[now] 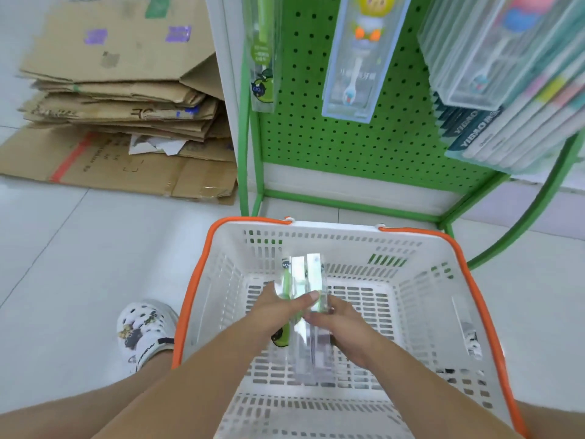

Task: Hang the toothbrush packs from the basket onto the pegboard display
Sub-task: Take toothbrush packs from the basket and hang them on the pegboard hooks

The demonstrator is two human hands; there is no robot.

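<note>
Hands meet over the white basket (421, 280): left hand (278, 315) and right hand (345, 327) both pinch clear toothbrush packs (305, 280) held above its floor. On the green pegboard (348, 137), hanging dark packs (468, 128) read "YIBNO".

1. Pale, glossy floor tiles (79, 248) with thin grout lines fill the near and left area.
2. Flattened cardboard boxes (126, 99) lie stacked at far left.
3. A white upright panel (226, 90) stands just right of the cardboard.
</note>
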